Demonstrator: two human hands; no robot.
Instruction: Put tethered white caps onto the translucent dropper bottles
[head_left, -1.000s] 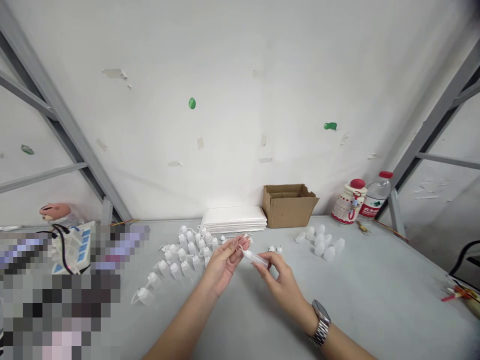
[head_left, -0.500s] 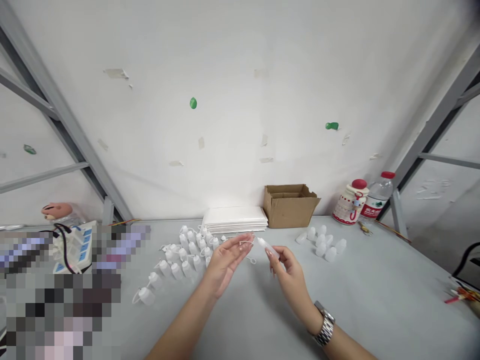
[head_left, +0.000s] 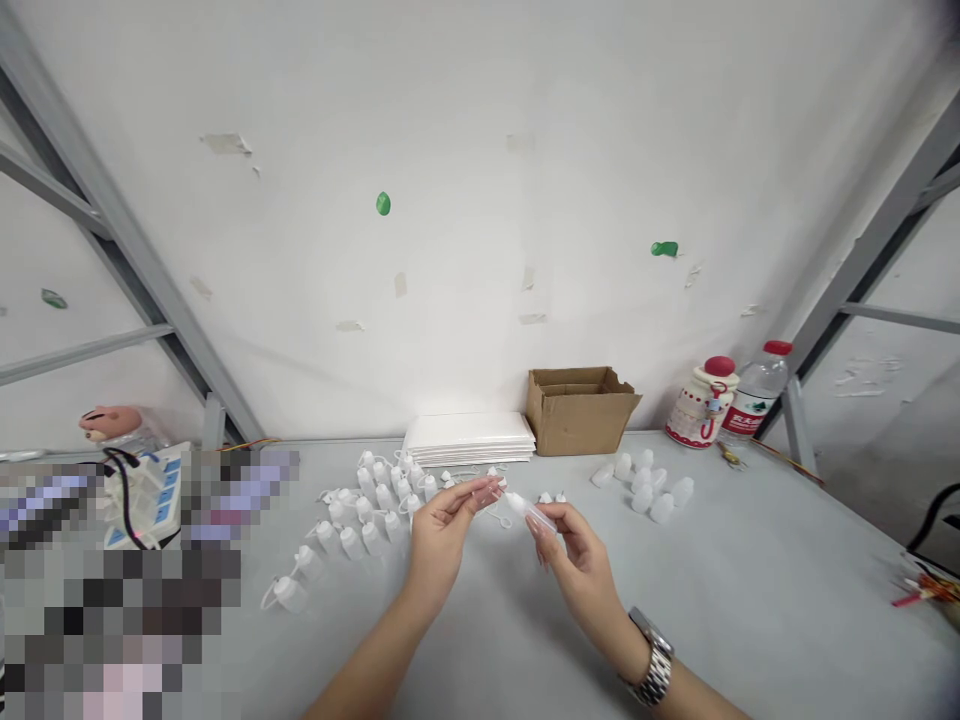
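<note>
My right hand (head_left: 566,545) is wrapped round a small translucent bottle (head_left: 534,514), its white tip pointing up and left. At that tip, the fingers of my left hand (head_left: 450,520) are pinched together; what they grip is too small to make out. Several small white bottles with looped caps (head_left: 371,538) stand in rows to the left of my hands. Some loose white caps with loops (head_left: 501,516) lie behind my fingers. Farther right stands a group of small bottles without caps (head_left: 643,498).
A stack of white boxes (head_left: 471,438) and an open cardboard box (head_left: 583,418) sit against the wall. At the back right are a red-lidded jar (head_left: 697,405) and a water bottle (head_left: 754,395). A power strip (head_left: 154,505) lies at the left.
My left fingers have closed from a looser, more open pose and met the bottle's tip. The bottle in my right hand has shifted slightly left and down.
</note>
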